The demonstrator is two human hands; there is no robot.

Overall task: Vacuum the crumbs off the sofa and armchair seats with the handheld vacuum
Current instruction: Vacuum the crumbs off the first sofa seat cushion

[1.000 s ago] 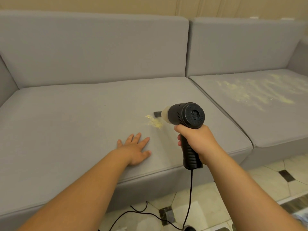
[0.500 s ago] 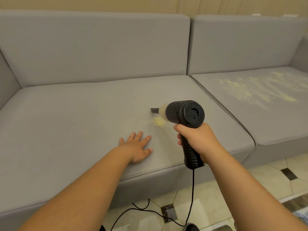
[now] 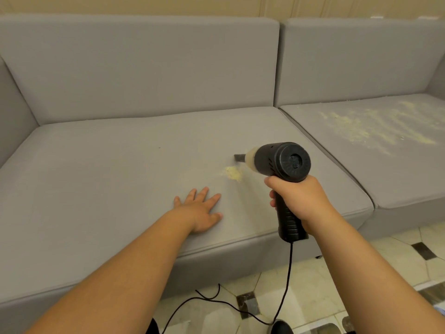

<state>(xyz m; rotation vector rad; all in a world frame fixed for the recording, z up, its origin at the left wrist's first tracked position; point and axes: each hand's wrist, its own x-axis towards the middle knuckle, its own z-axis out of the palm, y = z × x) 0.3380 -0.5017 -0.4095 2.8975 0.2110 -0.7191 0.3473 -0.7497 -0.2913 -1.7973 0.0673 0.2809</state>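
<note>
Head view: right hand [image 3: 299, 201] is clenched round the ribbed grip of the black pistol-shaped handheld vacuum [image 3: 280, 162], w/ its thin black cord [image 3: 287, 276] dropping from the grip base to the pale tiled floor [image 3: 313, 285]. Left hand [image 3: 201, 209] lies flat on the grey fabric left seat cushion [image 3: 108, 169], fingers straight & spread, holding nothing, pressing the fabric near the front edge. Vac's long axis runs roughly right-to-left across the cushion, rear vent cap toward the camera, translucent dust cup & short dark nozzle [image 3: 239, 157] pointing left and away. Key relation: the small yellowish crumb patch [image 3: 232, 173] sits just beside the nozzle tip, on the near side of it, i.e. toward the person, and between nozzle & left-hand fingertips. Right hand w/ the vac is the nearer one; left hand is close but apart from the patch. Judgement: nozzle tip looks slightly past the patch, so next move probably means drawing the vac back toward the body or tilting the tip down onto it; can't tell if the tip touches fabric. Further out, the grey right seat cushion [image 3: 397, 179] carries a much wider scatter of pale crumbs [image 3: 375, 126], well apart from both hands, so most of the job looks left.
</note>
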